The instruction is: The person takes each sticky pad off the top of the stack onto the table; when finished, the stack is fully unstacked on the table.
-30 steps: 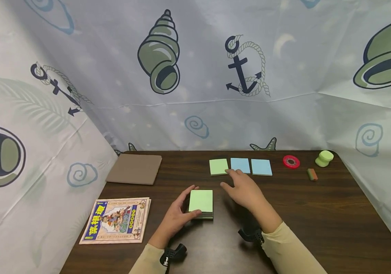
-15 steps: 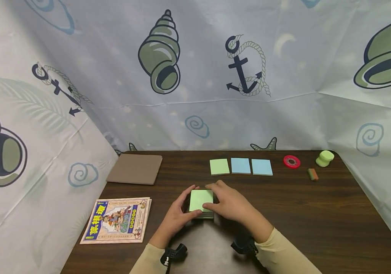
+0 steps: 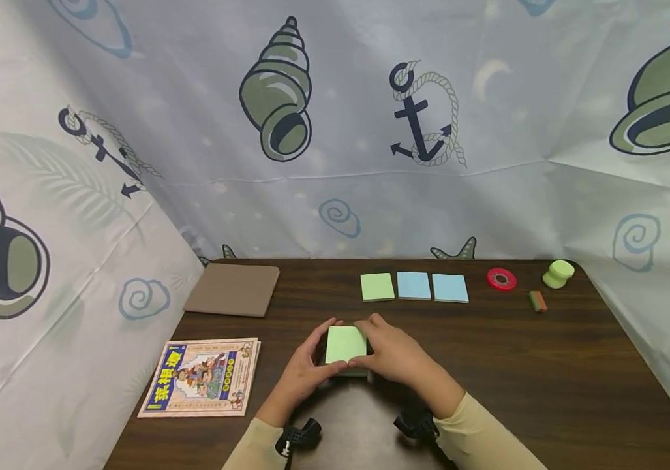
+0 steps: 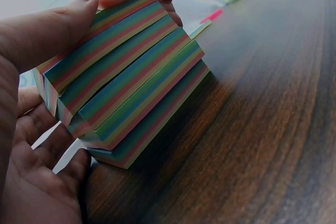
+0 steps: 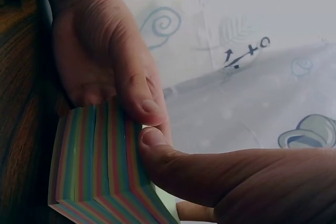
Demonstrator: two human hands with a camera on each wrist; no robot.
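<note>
A stack of sticky note pads (image 3: 346, 344) stands on the dark wooden table, a pale green sheet on top. Striped coloured edges of the stack (image 4: 131, 82) show in the left wrist view, its pads slightly out of line. From the left side my left hand (image 3: 304, 371) grips it, thumb at the near edge and fingers round the far side. On the right my right hand (image 3: 392, 351) holds the same stack, its thumb close to the left thumb. Both thumbs meet near the top edge in the right wrist view, beside the stack (image 5: 100, 156).
Behind the stack lie a green note pad (image 3: 378, 287) and two blue ones, a near one (image 3: 413, 286) and a far one (image 3: 450, 288). Rightward are a red disc (image 3: 502, 279), a small striped block (image 3: 537, 301) and a green knob-shaped thing (image 3: 558, 274). Left are booklets (image 3: 199, 378) and a brown board (image 3: 231, 289).
My right hand has come from the green pad at the back down to the stack and now holds its right side. The left hand has stayed on the stack.
</note>
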